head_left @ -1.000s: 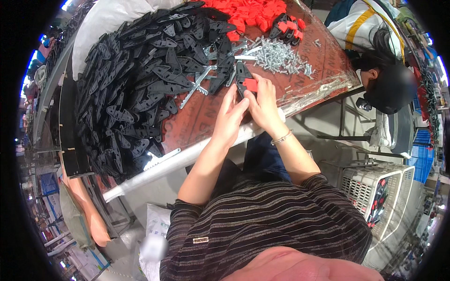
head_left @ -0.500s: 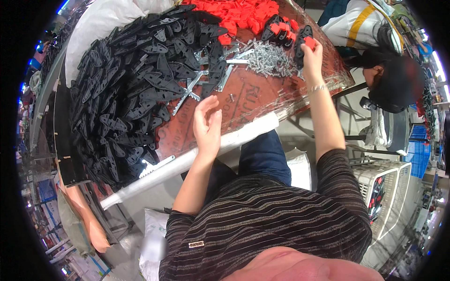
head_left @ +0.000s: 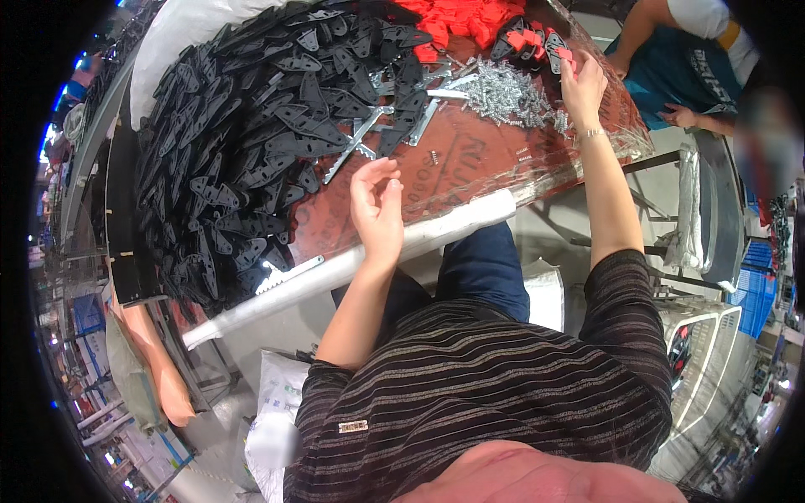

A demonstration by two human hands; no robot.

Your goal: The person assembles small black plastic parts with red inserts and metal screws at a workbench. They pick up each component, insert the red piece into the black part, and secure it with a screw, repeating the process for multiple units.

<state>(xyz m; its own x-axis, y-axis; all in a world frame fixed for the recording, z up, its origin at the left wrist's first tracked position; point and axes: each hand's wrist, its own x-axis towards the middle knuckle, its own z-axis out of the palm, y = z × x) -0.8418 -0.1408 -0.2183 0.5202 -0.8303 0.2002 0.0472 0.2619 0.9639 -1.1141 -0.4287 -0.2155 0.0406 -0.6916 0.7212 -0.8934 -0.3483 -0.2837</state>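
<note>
My right hand [head_left: 584, 88] reaches to the far right of the table, its fingertips pinching a black plastic part [head_left: 555, 50] that carries a red clip. That part is beside a small group of similar black parts with red clips [head_left: 521, 40]. Nearer to me, my left hand [head_left: 376, 214] hovers at the table's front edge. Its fingers are loosely bent, thumb apart, with nothing in them. Close to it lie toothed metal strips [head_left: 359, 142] and a large heap of loose black plastic parts [head_left: 277, 117]. Small metal springs [head_left: 507, 90] form a pile left of my right hand.
Loose red clips [head_left: 457, 21] are heaped at the far edge. A white roll [head_left: 453, 225] runs along the front of the red-brown tabletop [head_left: 457, 172]. Another toothed strip [head_left: 289, 275] lies at front left. A co-worker's arm [head_left: 641, 33] is beyond the right corner; a white crate [head_left: 704, 352] stands lower right.
My right hand has moved the black part with its red clip up beside the similar parts. My left hand stays almost in place. The person at the right has shifted posture.
</note>
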